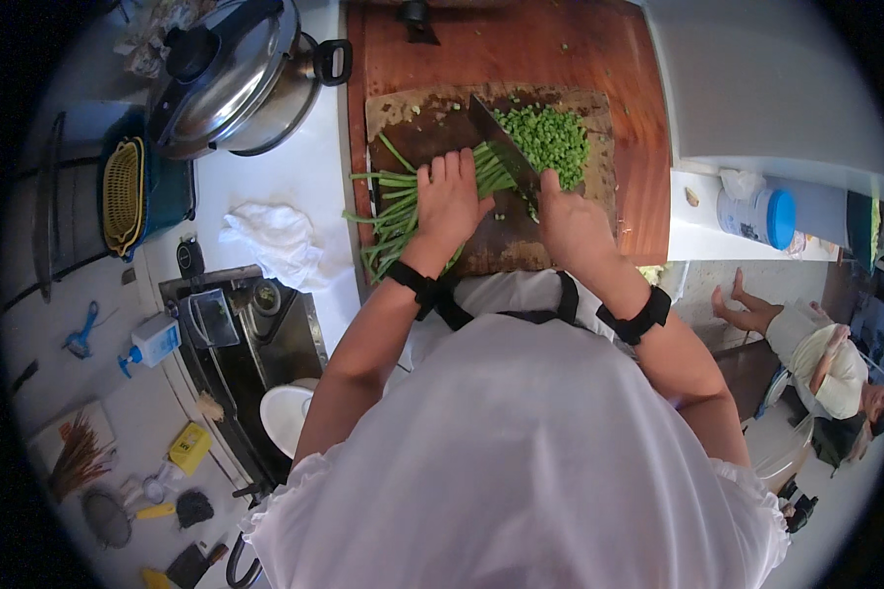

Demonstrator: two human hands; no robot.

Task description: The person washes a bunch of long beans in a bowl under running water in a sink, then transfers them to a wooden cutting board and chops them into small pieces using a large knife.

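Observation:
My left hand (448,193) presses down on a bunch of long green beans (394,221), whose uncut ends spread to the left over the edge of a worn cutting board (486,250). In my right hand (571,221) is the handle of a broad-bladed kitchen knife (507,147). Its blade slants across the board, between the bunch and a heap of finely chopped green beans (549,143). A few loose bits lie below the blade. My right fingers hide most of the handle. Both wrists wear black bands.
A lidded steel pot (265,110) and a white cloth (276,243) are on the counter at left, above a sink (291,324). A blue-lidded tub (759,213) lies to the right of the wooden surface (641,147). Another person (825,361) sits far right.

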